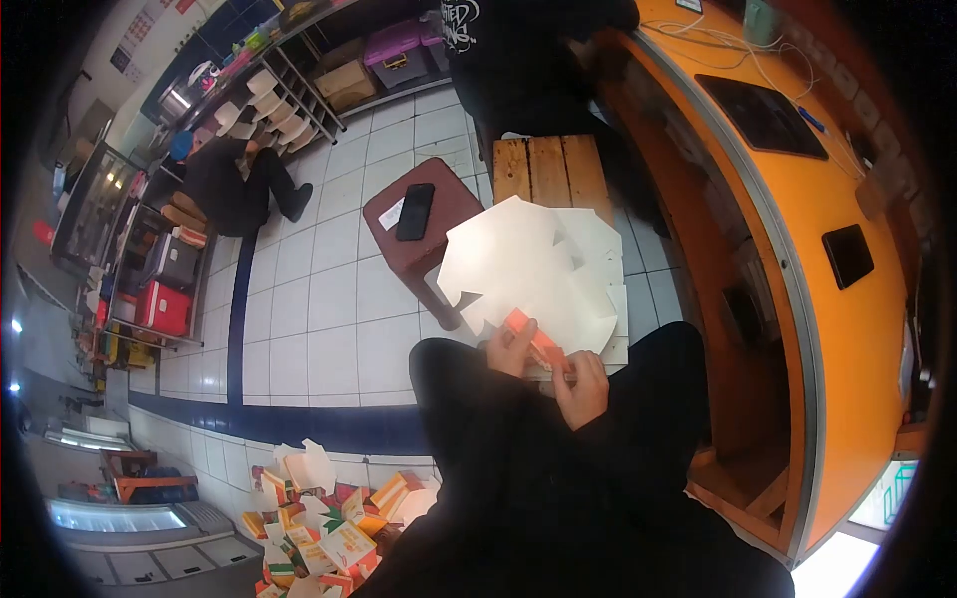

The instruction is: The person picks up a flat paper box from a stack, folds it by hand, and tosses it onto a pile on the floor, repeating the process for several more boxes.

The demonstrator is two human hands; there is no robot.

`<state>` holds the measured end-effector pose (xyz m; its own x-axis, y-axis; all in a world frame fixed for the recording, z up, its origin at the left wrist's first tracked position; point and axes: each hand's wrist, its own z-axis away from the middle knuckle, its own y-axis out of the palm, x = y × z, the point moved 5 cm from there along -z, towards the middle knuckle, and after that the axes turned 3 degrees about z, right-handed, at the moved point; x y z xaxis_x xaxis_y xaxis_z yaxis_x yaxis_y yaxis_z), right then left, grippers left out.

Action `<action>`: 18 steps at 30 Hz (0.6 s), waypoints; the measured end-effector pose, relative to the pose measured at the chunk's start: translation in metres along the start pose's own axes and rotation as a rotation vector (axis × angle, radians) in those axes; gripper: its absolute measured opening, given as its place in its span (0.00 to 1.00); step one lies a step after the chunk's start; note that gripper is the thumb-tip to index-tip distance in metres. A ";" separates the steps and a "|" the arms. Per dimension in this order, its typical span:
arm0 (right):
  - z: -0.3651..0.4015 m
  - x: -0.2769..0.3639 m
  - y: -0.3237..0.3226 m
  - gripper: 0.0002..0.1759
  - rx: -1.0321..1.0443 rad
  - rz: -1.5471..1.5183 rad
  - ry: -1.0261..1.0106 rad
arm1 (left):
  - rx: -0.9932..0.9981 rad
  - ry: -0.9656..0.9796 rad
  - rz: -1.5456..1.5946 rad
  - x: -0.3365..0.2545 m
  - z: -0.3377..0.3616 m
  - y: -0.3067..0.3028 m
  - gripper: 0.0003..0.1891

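Note:
Flat white cardboard box blanks (518,249) lie on a slatted wooden bench (548,164) in front of my knees. At their near edge a folded orange flap (538,344) stands up from the cardboard. My left hand (510,349) is closed with its thumb and fingers around the upper left part of this flap. The lower right end of the flap is between the fingers of my right hand (583,391), which is also closed. My fingers hide part of the fold.
A black phone (415,211) rests on a brown stool (399,254) to the left. Folded printed boxes (344,548) are piled on the floor at lower left. An orange counter (797,199) runs along the right. One person crouches by the shelves; another stands ahead.

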<state>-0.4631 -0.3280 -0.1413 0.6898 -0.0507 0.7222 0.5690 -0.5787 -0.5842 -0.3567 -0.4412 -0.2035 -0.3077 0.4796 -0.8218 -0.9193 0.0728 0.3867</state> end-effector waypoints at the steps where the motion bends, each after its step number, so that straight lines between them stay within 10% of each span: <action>1: 0.001 -0.002 0.001 0.09 -0.004 0.013 0.029 | -0.006 0.028 0.008 0.001 0.000 0.000 0.22; 11: -0.003 -0.006 0.002 0.10 0.002 0.056 0.013 | 0.187 0.009 -0.206 0.038 -0.013 -0.008 0.18; 18: -0.001 -0.032 0.032 0.12 0.323 -0.083 0.329 | 0.047 -0.242 0.384 0.035 -0.032 -0.050 0.27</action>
<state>-0.4679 -0.3458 -0.1823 0.4871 -0.3003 0.8201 0.7625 -0.3116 -0.5670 -0.3298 -0.4561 -0.2648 -0.5528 0.6698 -0.4957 -0.7361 -0.1137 0.6673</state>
